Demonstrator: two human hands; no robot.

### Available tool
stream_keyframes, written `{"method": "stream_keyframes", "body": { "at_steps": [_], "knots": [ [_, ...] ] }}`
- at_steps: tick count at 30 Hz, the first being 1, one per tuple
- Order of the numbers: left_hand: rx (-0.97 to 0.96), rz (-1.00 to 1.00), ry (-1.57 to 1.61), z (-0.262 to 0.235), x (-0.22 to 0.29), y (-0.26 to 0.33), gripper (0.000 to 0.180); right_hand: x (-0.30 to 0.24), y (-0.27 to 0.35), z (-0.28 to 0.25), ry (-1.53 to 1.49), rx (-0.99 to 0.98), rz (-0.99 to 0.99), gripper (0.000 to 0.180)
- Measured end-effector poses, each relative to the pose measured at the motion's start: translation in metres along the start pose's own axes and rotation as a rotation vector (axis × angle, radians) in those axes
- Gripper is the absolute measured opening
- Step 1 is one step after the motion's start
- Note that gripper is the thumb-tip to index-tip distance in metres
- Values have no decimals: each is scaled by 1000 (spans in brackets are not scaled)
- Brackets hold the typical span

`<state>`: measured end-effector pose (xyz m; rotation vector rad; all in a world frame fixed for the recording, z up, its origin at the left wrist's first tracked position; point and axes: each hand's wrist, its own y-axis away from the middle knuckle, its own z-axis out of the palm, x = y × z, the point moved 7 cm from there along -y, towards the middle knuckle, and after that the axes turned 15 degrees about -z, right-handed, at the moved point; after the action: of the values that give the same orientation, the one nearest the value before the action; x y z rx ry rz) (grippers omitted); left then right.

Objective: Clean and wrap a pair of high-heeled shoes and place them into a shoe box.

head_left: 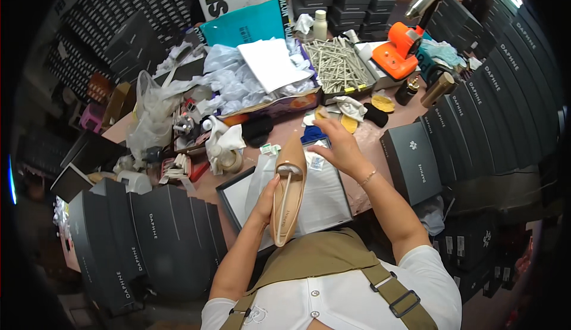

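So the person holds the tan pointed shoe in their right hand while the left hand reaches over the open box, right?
Not quite: the hands are swapped. In the head view the left hand holds the tan pointed shoe, and the right hand reaches over the open box. The rest stands.

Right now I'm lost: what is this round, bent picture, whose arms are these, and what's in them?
It is one view from a fisheye camera worn on a person's head, looking down; that bends straight edges. No machine: two bare hands. The left hand holds a tan pointed shoe with a stick inside, over an open box lined with white paper. The right hand reaches past the toe, empty as far as I can tell. On the pink table lie crumpled tissue, a tray of sticks and an orange tool. Black shoeboxes stand stacked around.
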<state>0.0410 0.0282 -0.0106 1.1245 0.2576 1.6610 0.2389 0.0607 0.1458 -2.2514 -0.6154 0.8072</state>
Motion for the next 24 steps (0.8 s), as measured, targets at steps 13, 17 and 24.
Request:
{"method": "stream_keyframes", "body": {
  "at_steps": [13, 17, 24],
  "knots": [
    [547, 257, -37, -109, -20, 14, 59, -40, 141, 97, -1185, -502, 1062, 26],
    [950, 581, -701, -83, 24, 55, 61, 69, 131, 64, -237, -455, 378, 35],
    [219, 295, -753, 56, -58, -30, 42, 111, 105, 147, 251, -892, 1, 16]
  ]
}}
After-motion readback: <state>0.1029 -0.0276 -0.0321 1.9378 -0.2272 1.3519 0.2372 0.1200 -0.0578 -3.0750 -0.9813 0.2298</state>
